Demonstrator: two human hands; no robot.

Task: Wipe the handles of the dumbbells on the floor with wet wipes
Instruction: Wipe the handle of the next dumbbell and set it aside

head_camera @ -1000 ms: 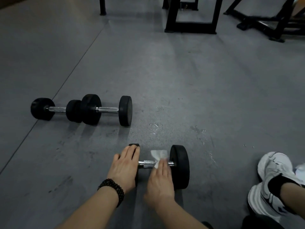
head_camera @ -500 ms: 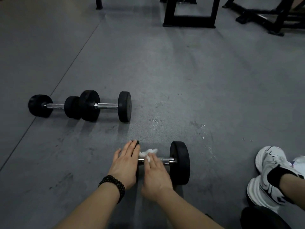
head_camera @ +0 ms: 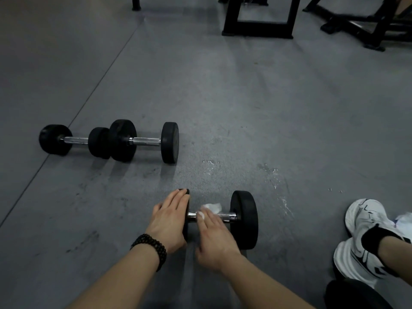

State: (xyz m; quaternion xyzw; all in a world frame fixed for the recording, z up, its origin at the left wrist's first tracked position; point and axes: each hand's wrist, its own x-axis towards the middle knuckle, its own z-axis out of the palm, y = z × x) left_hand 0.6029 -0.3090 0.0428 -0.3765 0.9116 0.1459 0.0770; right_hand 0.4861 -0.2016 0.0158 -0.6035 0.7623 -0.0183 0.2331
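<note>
The left hand hides most of the near dumbbell's left weight. The right hand covers much of the wet wipe. Frame edges cut off the black equipment frames.

Grey floor, three dumbbells, black frames, wet patches
</note>
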